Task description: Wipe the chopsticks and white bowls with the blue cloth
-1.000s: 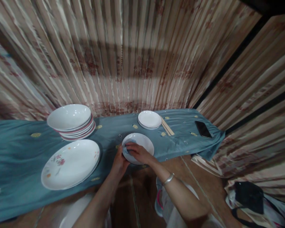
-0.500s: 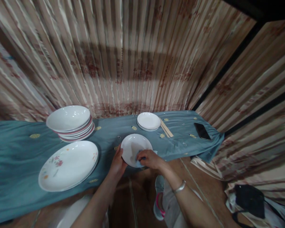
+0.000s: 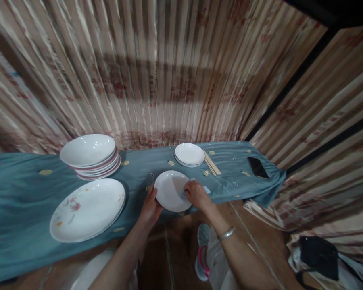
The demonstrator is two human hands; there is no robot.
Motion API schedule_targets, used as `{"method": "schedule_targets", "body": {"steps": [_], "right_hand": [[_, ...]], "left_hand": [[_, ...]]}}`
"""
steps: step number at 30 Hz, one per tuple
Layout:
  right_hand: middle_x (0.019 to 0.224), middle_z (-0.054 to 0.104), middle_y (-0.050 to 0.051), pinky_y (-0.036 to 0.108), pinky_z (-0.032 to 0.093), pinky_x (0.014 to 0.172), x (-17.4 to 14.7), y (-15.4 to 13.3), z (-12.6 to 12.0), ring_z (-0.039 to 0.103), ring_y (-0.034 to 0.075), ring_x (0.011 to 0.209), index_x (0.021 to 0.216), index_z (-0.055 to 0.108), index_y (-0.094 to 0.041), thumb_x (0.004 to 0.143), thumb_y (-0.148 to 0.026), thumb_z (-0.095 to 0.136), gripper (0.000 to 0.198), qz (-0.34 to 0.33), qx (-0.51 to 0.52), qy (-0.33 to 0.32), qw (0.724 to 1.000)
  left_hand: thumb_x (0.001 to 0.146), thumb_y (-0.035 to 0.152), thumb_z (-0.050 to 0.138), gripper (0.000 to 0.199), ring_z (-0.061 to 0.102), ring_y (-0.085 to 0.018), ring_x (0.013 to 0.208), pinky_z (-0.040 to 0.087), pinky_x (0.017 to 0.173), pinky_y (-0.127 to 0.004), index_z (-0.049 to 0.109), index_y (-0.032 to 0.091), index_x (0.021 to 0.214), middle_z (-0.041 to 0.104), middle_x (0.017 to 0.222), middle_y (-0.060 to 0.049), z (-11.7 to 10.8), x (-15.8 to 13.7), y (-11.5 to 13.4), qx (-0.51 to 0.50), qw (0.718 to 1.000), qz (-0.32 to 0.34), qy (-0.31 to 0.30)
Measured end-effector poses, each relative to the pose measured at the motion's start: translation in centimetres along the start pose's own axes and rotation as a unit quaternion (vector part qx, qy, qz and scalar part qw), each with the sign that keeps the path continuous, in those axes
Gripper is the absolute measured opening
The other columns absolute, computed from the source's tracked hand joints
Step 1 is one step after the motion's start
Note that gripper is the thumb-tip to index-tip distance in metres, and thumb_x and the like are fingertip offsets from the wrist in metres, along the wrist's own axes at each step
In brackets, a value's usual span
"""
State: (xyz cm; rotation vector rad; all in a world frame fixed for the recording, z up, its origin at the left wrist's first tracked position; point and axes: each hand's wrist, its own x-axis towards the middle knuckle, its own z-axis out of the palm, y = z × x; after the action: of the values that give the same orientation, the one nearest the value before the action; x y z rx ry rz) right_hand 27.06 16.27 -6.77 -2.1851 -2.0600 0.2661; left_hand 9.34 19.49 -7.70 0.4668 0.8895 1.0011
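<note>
My left hand grips the left edge of a small white plate, which is held over the front part of the table. At the plate's right rim, my right hand is closed on a light blue cloth; a bit of it sticks out past the fingers. Most of the cloth is hidden by the hand. Behind the held plate lies a short stack of small white plates with dark rims. Beside that stack are wooden chopsticks.
A stack of white bowls with red rims stands at the back left. Large oval plates with a flower pattern lie in front of it. A black phone rests near the right end of the cloth-covered table. A pleated curtain hangs behind.
My right hand has moved with the cloth from the plate's lower middle up and right to its right rim. My left hand keeps its hold on the plate.
</note>
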Motion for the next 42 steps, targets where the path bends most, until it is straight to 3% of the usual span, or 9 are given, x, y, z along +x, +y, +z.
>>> {"method": "schedule_targets", "body": {"steps": [5,14,18,26,31,38,42], "right_hand": [[0.094,0.067,0.010,0.026,0.040,0.086,0.7,0.1,0.7,0.057,0.020,0.096,0.087,0.066,-0.013,0.082,-0.008,0.044,0.022,-0.011,-0.010,0.025,1.000],[0.099,0.067,0.009,0.027,0.041,0.090,1.0,-0.1,1.3,0.058,0.019,0.098,0.091,0.064,-0.013,0.085,-0.007,0.042,0.024,-0.024,0.017,0.062,0.998],[0.102,0.066,0.011,0.030,0.040,0.096,1.2,-0.4,1.4,0.058,0.020,0.103,0.092,0.062,-0.013,0.084,-0.005,0.041,0.024,-0.061,0.029,0.069,0.995],[0.132,0.052,0.016,0.041,0.036,0.107,1.5,-1.2,3.0,0.045,0.023,0.126,0.120,0.053,-0.012,0.083,-0.008,0.043,0.038,-0.103,0.138,0.078,0.982],[0.143,0.042,0.016,0.040,0.031,0.111,0.9,-3.2,2.9,0.035,0.022,0.135,0.131,0.046,-0.012,0.089,-0.016,0.040,0.044,-0.123,0.201,0.051,0.971],[0.147,0.038,0.009,0.034,0.027,0.114,0.5,-5.5,2.0,0.033,0.016,0.137,0.134,0.044,-0.016,0.091,-0.019,0.035,0.044,-0.182,0.281,0.013,0.942],[0.150,0.031,0.013,0.037,0.026,0.114,1.2,-5.7,2.2,0.025,0.018,0.140,0.140,0.035,-0.011,0.090,-0.019,0.036,0.051,-0.176,0.264,0.016,0.948]], "left_hand": [[0.079,0.029,0.059,0.054,0.061,-0.019,0.080,0.053,0.065,-0.031,0.046,0.024,0.132,0.065,0.102,-0.006,-0.2,-0.1,0.0,0.013,1.000,-0.005,-0.014],[0.081,0.038,0.055,0.057,0.058,-0.027,0.100,0.054,0.067,-0.038,0.040,0.030,0.136,0.054,0.129,-0.010,-0.3,-0.5,0.0,0.029,0.998,-0.015,-0.053],[0.081,0.039,0.057,0.059,0.054,-0.030,0.110,0.054,0.073,-0.046,0.038,0.033,0.137,0.048,0.137,-0.011,-0.3,-0.7,0.2,0.029,0.997,-0.024,-0.065],[0.084,0.033,0.055,0.059,0.051,-0.031,0.117,0.051,0.079,-0.057,0.032,0.036,0.139,0.041,0.144,-0.010,-0.3,-1.0,0.4,0.017,0.996,-0.049,-0.070],[0.085,0.033,0.054,0.062,0.048,-0.032,0.121,0.052,0.080,-0.056,0.028,0.035,0.142,0.040,0.145,-0.012,-0.3,-1.2,0.5,0.012,0.995,-0.051,-0.079],[0.081,0.037,0.061,0.064,0.049,-0.031,0.122,0.055,0.079,-0.048,0.034,0.037,0.139,0.042,0.144,-0.010,-0.5,-1.3,0.3,0.016,0.995,-0.046,-0.082],[0.079,0.037,0.064,0.069,0.048,-0.031,0.124,0.056,0.078,-0.044,0.034,0.036,0.140,0.038,0.147,-0.010,-0.8,-1.2,0.0,0.024,0.995,-0.022,-0.096]]}}
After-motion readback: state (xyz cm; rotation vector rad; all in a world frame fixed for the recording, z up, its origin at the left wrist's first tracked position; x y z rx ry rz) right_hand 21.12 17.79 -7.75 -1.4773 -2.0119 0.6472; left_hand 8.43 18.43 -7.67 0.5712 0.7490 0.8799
